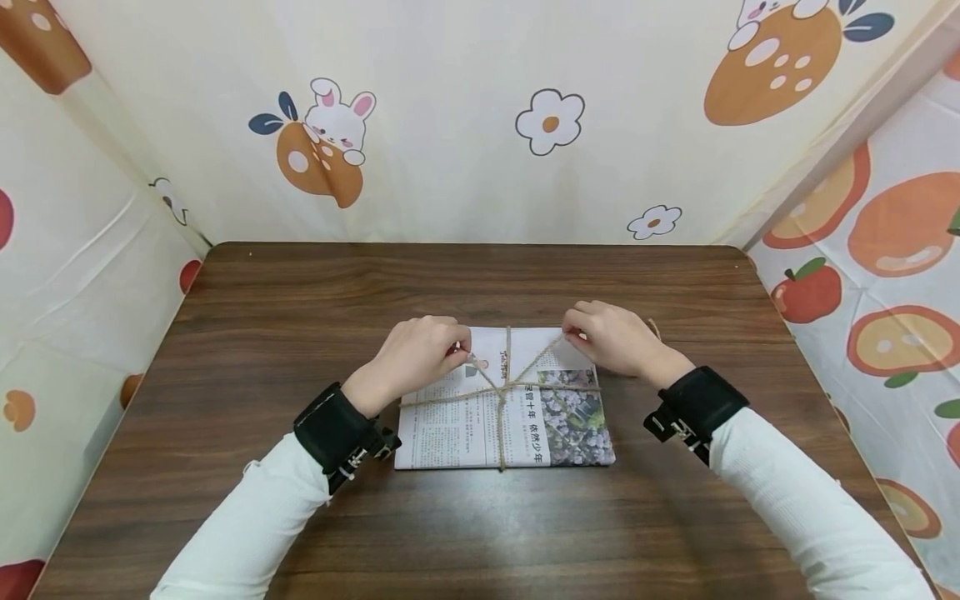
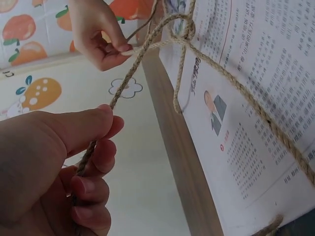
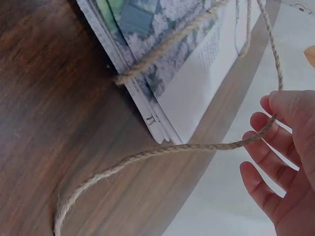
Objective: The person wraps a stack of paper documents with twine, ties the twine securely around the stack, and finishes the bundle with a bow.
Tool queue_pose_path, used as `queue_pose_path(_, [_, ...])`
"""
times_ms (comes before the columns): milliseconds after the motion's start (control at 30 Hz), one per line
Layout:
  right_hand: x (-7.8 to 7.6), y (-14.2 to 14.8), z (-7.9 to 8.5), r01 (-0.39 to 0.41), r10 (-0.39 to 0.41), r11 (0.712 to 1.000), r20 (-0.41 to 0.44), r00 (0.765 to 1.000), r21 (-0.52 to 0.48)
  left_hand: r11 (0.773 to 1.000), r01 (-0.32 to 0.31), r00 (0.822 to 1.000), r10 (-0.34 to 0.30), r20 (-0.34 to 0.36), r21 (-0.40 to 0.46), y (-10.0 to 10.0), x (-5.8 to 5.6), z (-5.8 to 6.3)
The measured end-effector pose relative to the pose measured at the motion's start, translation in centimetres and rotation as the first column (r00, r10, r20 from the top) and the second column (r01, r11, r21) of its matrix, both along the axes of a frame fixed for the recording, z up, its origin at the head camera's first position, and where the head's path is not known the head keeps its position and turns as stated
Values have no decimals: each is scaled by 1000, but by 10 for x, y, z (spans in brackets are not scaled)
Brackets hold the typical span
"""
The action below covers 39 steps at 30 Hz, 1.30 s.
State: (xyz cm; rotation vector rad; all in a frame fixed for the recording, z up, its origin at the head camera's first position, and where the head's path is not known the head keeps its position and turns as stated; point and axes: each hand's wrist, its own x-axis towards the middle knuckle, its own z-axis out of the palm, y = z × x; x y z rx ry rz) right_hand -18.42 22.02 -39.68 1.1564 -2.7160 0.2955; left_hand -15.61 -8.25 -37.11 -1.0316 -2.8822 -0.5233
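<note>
Where the rough, twisted light-brown jute twine [image 3: 197, 147] crosses over the flat rectangular stack of white printed newspapers [image 1: 480, 429], it forms a cross with a small knot [image 2: 187, 29] at its middle. The papers look smooth and thin, their layered edges showing in the right wrist view, and a glossy photograph of pale purple blossoms [image 1: 573, 429] fills one near corner. The stack lies flat on the dark brown wood-grain table [image 1: 495, 542], between the two hands and slightly nearer the person. The left hand [image 1: 420, 352], by the stack's far left corner, pinches one strand between thumb and forefinger, its other fingers curled. The right hand [image 1: 611, 335], by the far right corner, pinches another, its remaining fingers loosely extended; a length trails from it in a curve.
</note>
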Motion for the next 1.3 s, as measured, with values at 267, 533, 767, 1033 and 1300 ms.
queue_pose_path(267, [-4, 3, 11, 7, -7, 1000, -11, 1000, -6, 1000, 15, 999, -15, 32, 14, 7, -3, -1])
queue_pose_path(533, [-8, 7, 24, 16, -16, 1000, -15, 1000, -12, 1000, 11, 999, -11, 32, 2, 11, -5, 0])
queue_pose_path(767, [-13, 7, 36, -7, 6, 1000, -70, 998, -15, 1000, 2, 999, -3, 51, 14, 17, -5, 5])
queue_pose_path(1033, [-19, 5, 54, -17, 16, 1000, -115, 993, -3, 999, 16, 999, -17, 32, 39, 28, -6, 6])
queue_pose_path(1300, [-20, -7, 70, -8, 10, 1000, -173, 985, 13, 999, 20, 999, -22, 29, 41, 40, -5, 8])
